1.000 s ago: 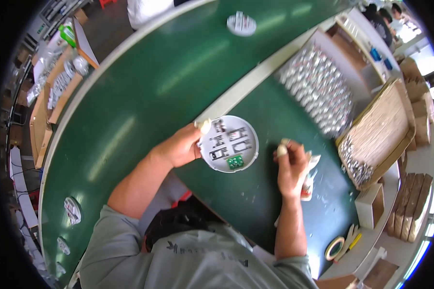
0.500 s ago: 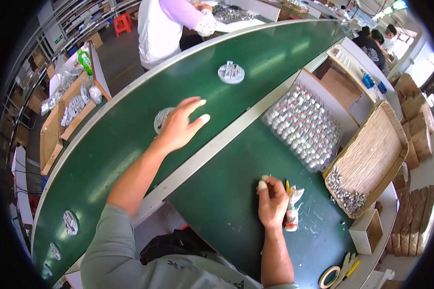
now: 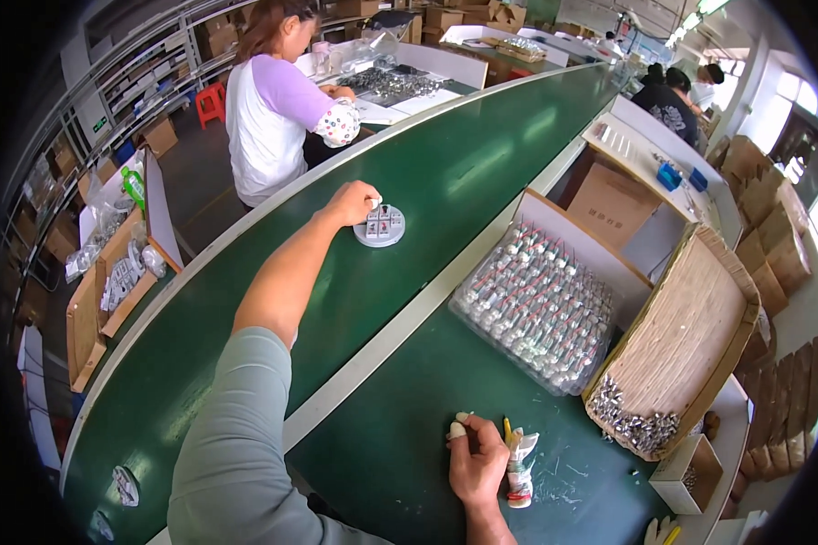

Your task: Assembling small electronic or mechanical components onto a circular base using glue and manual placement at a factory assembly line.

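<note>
My left hand (image 3: 353,202) reaches far over the green conveyor belt (image 3: 482,173), its fingers pinched at the far edge of a round white disc (image 3: 379,238). Small square pieces with dark and red marks sit on that disc. Whether the fingertips grip the disc or a small piece on it is hidden. Above the green worktop (image 3: 382,481) my right hand (image 3: 479,459) is closed, thumb and forefinger together, pale finger cots on the tips; anything between them is too small to name. Right beside it lies a crumpled white tube (image 3: 521,468) with a red end, and a thin yellow tool (image 3: 507,429).
A clear plastic tray (image 3: 536,309) holds rows of small silvery parts with red wires. Next to it a cardboard tray (image 3: 682,327) has metal bits at its near end. A small open box (image 3: 688,474) stands at right. Across the belt sits a person (image 3: 277,127).
My left hand has moved farther out along the belt, from above one disc to another, and its fingers have closed. The view has shifted; my right hand stays pinched beside the tube.
</note>
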A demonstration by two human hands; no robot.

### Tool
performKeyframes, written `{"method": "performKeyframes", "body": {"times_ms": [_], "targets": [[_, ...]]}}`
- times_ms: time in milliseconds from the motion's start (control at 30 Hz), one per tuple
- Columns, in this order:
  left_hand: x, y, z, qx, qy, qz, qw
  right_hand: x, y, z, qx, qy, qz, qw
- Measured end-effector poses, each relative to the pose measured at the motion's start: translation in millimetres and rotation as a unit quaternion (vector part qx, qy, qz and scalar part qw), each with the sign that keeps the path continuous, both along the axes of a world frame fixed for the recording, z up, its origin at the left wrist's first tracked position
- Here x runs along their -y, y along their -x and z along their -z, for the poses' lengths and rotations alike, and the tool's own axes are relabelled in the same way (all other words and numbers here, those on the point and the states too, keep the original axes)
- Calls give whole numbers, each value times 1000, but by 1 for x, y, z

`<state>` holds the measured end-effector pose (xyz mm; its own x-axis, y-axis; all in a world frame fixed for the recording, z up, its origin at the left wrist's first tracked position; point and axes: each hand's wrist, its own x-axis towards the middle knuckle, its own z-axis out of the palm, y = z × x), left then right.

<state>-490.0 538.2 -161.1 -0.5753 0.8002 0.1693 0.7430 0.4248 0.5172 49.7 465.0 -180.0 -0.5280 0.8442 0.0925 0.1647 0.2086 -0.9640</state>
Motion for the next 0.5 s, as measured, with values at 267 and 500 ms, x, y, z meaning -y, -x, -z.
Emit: {"method": "performKeyframes", "body": {"times_ms": [267, 500], "targets": [[147, -180, -24, -69, -129, -28, 989, 2, 5, -1, 11, -28, 40, 999], [242, -365, -6, 12, -98, -85, 992, -18, 10, 8, -38, -22, 14, 999]]}}
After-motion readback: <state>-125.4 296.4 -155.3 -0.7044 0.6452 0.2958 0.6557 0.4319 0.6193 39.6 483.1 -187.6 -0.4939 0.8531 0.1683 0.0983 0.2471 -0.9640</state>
